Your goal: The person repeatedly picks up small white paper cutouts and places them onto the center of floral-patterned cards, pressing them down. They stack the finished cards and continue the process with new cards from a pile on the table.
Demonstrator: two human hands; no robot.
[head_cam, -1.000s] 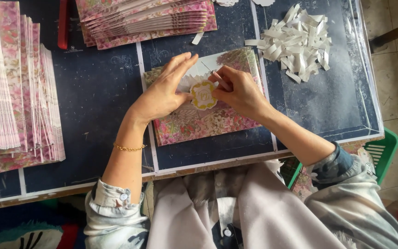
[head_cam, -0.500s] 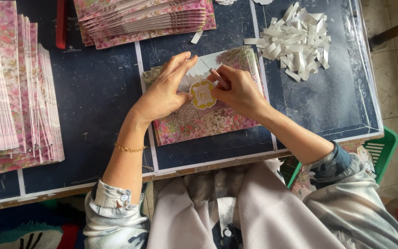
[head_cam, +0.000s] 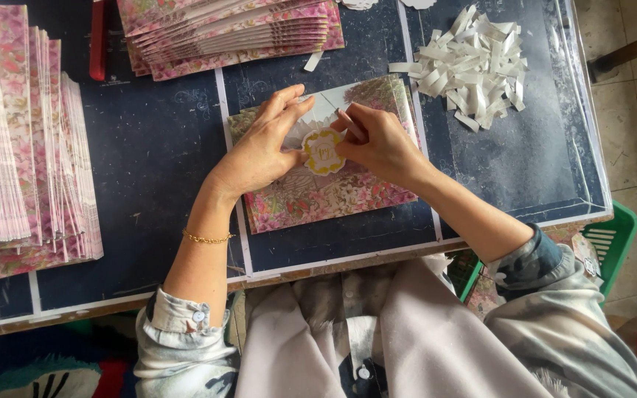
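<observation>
Together, both hands (head_cam: 259, 147) (head_cam: 381, 144) pinch a scalloped sticker (head_cam: 323, 151) over a floral card (head_cam: 326, 195).

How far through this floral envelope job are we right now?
Done: white peeled strips lie piled top right. In hand: left hand and right hand hold a scalloped yellow-rimmed sticker on the floral envelope. Which of the stack at far left or the fanned stack up top is unfinished, I cannot tell.

A small label (head_cam: 323, 151) sat pinched between the left hand (head_cam: 263, 147) and right hand (head_cam: 379, 144), over an envelope (head_cam: 318, 195) on the table (head_cam: 156, 147); paper strips (head_cam: 477, 66) lay beyond-right, one envelope stack (head_cam: 230, 33) beyond, another stack (head_cam: 23, 147) far left
</observation>
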